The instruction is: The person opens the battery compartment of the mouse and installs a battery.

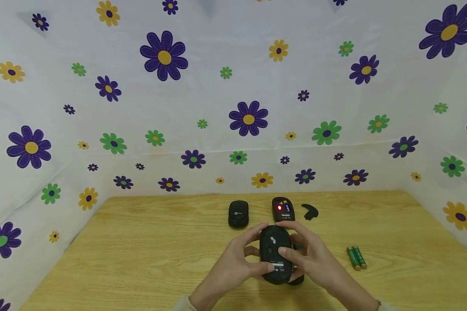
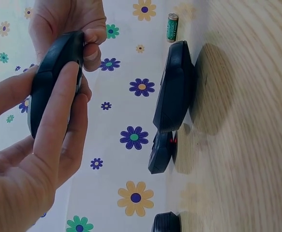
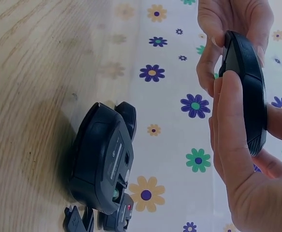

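Note:
Both hands hold up a black computer mouse (image 1: 274, 242) above the table, its labelled underside facing the head camera. The left hand (image 1: 233, 263) grips its left side, with the thumb on the underside near the label. On the opposite side the right hand (image 1: 315, 259) grips it, thumb pressed on the middle of the underside. Below the hands lies a second black mouse (image 3: 102, 154), bottom up, its battery bay uncovered; in the head view it is mostly hidden. Beyond it a third mouse (image 1: 284, 211) lies bottom up with a red light glowing.
One more black mouse (image 1: 238, 214) stands right way up at the back, left of the lit one. A curved black cover piece (image 1: 310, 212) lies right of the lit mouse. Two green batteries (image 1: 356, 258) lie side by side at the right. A flower-patterned cloth (image 1: 202, 95) surrounds the wooden table (image 1: 148, 255).

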Action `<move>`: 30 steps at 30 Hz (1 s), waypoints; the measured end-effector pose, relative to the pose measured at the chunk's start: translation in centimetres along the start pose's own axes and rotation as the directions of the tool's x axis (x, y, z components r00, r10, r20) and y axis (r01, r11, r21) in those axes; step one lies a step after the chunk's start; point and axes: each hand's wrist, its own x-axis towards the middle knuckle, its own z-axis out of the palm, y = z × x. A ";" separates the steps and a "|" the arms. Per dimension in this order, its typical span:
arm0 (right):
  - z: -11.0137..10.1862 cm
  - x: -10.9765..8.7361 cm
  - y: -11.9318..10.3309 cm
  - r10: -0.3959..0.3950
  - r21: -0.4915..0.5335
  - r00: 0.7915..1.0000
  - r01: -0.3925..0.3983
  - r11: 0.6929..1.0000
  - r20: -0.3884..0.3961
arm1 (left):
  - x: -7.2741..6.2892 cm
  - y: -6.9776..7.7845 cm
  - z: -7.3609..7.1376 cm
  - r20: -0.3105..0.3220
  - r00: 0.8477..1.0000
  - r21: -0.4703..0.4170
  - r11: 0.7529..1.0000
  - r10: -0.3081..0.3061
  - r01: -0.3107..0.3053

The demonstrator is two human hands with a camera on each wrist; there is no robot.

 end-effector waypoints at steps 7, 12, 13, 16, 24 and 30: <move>0.2 0.0 0.1 -0.035 -0.003 0.999 0.035 0.999 -0.001 | 0.1 0.1 -0.1 0.000 1.000 0.003 1.000 -0.010 0.010; 0.5 -0.1 0.2 -0.052 -0.004 0.999 0.052 0.999 -0.009 | 0.1 0.0 -0.2 -0.007 1.000 0.014 1.000 -0.016 0.016; 0.5 -0.1 0.2 -0.051 -0.008 0.999 0.051 0.999 -0.011 | 0.2 0.0 -0.2 -0.008 1.000 0.018 1.000 -0.015 0.015; 0.6 0.0 0.2 -0.053 -0.028 0.999 0.052 0.998 -0.014 | 0.2 0.0 -0.2 -0.013 1.000 0.026 1.000 -0.016 0.016; 0.9 0.0 -0.2 -0.056 -0.100 0.997 0.050 0.994 -0.052 | 0.2 0.1 -0.3 -0.021 1.000 0.040 0.999 -0.016 0.017; 1.2 0.0 -0.1 -0.050 -0.112 0.996 0.041 0.993 -0.075 | 0.1 0.1 -0.3 -0.013 1.000 0.025 1.000 -0.016 0.016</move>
